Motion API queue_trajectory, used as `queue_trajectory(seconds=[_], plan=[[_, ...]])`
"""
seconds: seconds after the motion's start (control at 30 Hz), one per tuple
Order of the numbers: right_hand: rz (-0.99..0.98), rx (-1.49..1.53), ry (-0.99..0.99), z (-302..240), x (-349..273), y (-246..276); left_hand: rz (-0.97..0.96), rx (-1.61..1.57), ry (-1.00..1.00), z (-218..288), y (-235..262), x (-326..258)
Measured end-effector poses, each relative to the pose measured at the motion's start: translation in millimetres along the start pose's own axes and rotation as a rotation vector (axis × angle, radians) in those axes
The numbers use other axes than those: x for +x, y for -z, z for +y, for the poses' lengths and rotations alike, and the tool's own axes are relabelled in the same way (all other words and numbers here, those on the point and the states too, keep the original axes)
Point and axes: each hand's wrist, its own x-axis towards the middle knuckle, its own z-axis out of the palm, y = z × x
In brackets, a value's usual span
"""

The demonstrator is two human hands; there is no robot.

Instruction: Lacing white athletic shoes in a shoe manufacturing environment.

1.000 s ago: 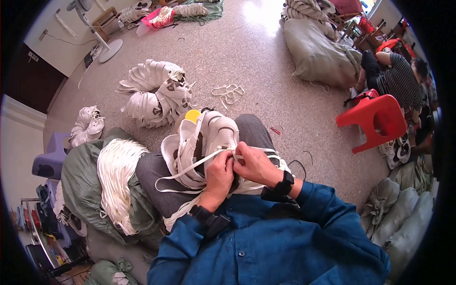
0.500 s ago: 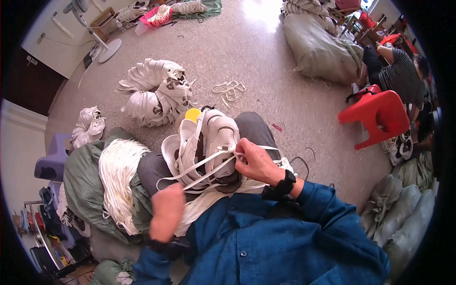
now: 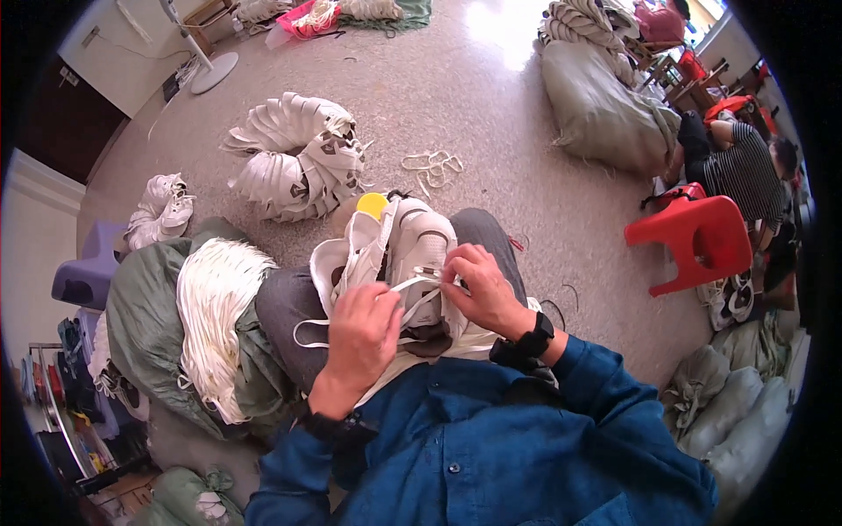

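Note:
White shoe uppers (image 3: 414, 230) with grey trim rest in my lap, a round yellow piece (image 3: 373, 206) at their far end. A flat white shoelace (image 3: 409, 282) runs across the nearer upper, between my two hands. My left hand (image 3: 358, 337) is closed at its left end, thumb and fingers pinched together. On the right side of the upper, my right hand (image 3: 481, 285) pinches the lace close to the eyelets. A loose loop of lace hangs beside my left fingers. By my left thigh, a thick bundle of white laces (image 3: 219, 302) lies over a green sack (image 3: 145, 324).
Curved stacks of white uppers (image 3: 298, 158) stand on the floor ahead, with loose lace (image 3: 431, 165) beside them. To the right are a red stool (image 3: 693, 237), a large stuffed sack (image 3: 605, 114) and a seated person (image 3: 745, 171). A purple stool (image 3: 88, 272) stands left.
My left hand has come up and right, closer to my right hand, and the lace between them has shortened and slackened. The view has shifted slightly.

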Motion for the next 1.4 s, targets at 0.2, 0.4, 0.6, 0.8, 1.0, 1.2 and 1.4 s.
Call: queue_trajectory(seconds=[0.2, 0.4, 0.6, 0.8, 1.0, 1.2, 1.4], plan=[[-0.114, 0.183, -0.123, -15.8, -7.4, 5.1, -0.059, 0.060, -0.015, -13.1, -42.1, 13.4], [-0.141, 0.532, -0.424, 6.5, -19.5, -7.5, -0.028, 0.126, -0.030, -14.3, -52.6, 12.3], [-0.219, 0.563, -0.513, 5.5, -20.2, 0.7, -0.013, 0.096, -0.049, -15.7, -53.4, 10.7], [-0.256, 0.251, -0.344, -4.4, -15.6, 12.5, -0.017, 0.125, -0.146, -7.4, -43.6, 2.3], [-0.076, -0.059, -0.056, -12.8, -17.0, -5.1, -0.096, 0.288, -0.172, -6.5, -54.2, 10.2], [-0.098, -0.140, -0.103, -17.3, -16.0, -2.2, -0.149, 0.312, -0.242, -3.0, -49.1, 2.4], [-0.020, -0.127, -0.057, -10.8, -20.9, 0.6, -0.403, 0.422, -0.122, -13.4, 30.9, -70.8]])
